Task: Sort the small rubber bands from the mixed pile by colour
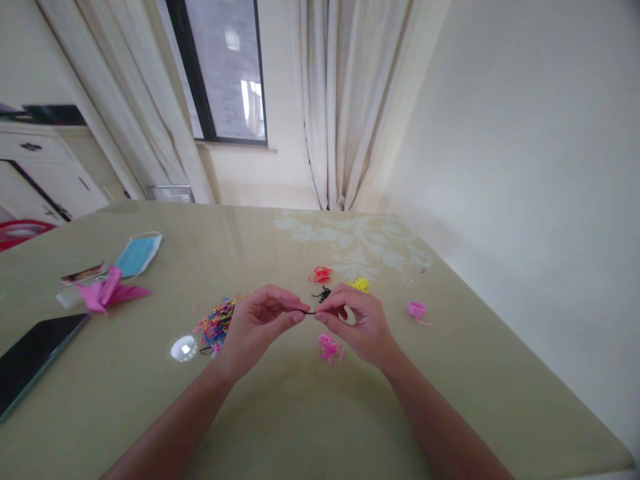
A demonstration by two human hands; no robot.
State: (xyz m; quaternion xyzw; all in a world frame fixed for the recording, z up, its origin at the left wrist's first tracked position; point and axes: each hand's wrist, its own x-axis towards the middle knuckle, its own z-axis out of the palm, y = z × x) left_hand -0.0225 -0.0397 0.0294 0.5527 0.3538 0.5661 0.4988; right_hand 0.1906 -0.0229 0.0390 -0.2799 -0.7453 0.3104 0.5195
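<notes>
Between my two hands a thin black rubber band [309, 313] is stretched a short way above the table. My left hand [261, 325] pinches one end between thumb and fingertips, and my right hand [357, 320] pinches the other. Small piles of bands lie around them: red bands [321, 275], yellow bands [359, 285], black bands [323, 293] partly behind my right hand, and pink bands [330, 348] nearer to me. A larger mixed-colour heap of bands [219, 323] is partly covered by my left hand.
On the table [280, 427], a shiny round lid-like piece [184, 348] lies left of the heap. Farther left are a pink folded-paper bird [111, 291], a blue face mask [139, 255] and a dark phone or tablet [37, 357]. A pink curled strip [417, 311] and clear container [421, 263] stand right.
</notes>
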